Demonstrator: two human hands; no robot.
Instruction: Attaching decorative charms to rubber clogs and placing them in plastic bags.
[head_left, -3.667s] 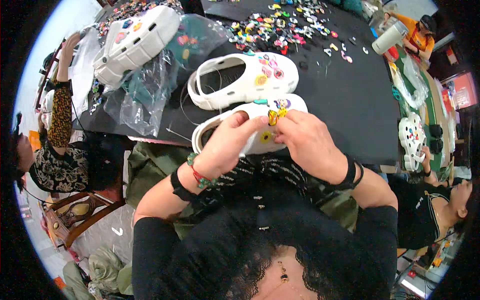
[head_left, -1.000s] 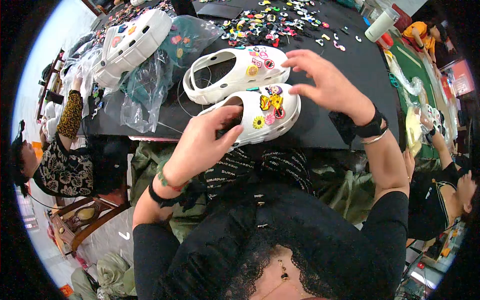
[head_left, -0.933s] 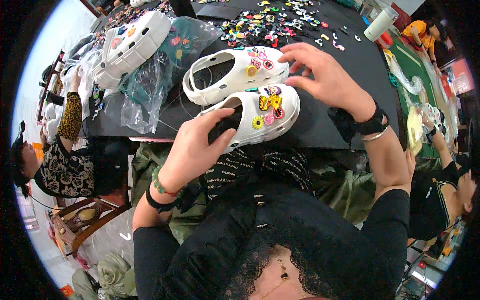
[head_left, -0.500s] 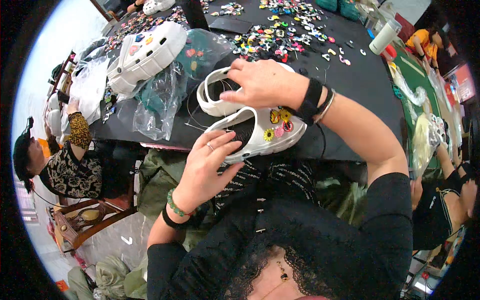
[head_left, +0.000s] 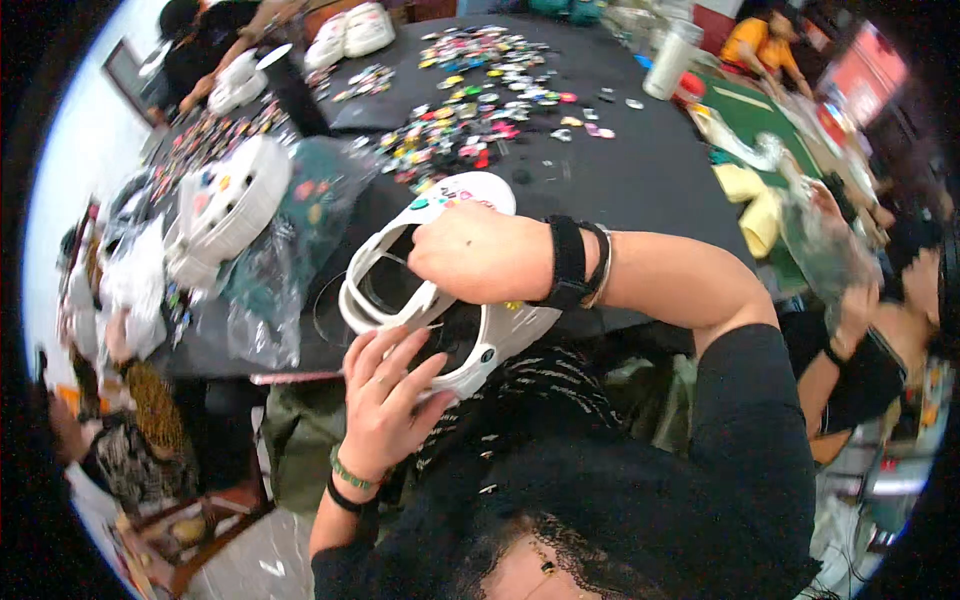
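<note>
Two white clogs lie side by side on the dark table before me. The far clog (head_left: pixel 365 318) has colourful charms on its top and points away to the right; the near clog (head_left: pixel 535 325) is partly covered by my hands. My left hand (head_left: pixel 390 400) rests with spread fingers at the near clog's heel, its thumb apart. Above the clogs' openings, my right hand (head_left: pixel 480 255) is curled in a fist; its fingertips and anything in them are hidden. A thin clear line loops beside the far clog's heel strap.
Heaps of small colourful charms (head_left: pixel 460 120) cover the table beyond. To the left stand another decorated white clog pair (head_left: pixel 230 210) and clear plastic bags (head_left: pixel 265 310). A black post (head_left: pixel 295 95) rises behind them; a white bottle (head_left: pixel 673 60) stands far right. Other people work around.
My view has shifted, with the clogs now lower and further left. My right hand has moved from the far clog's strap toward its opening and curled; my left stays at the near clog's heel.
</note>
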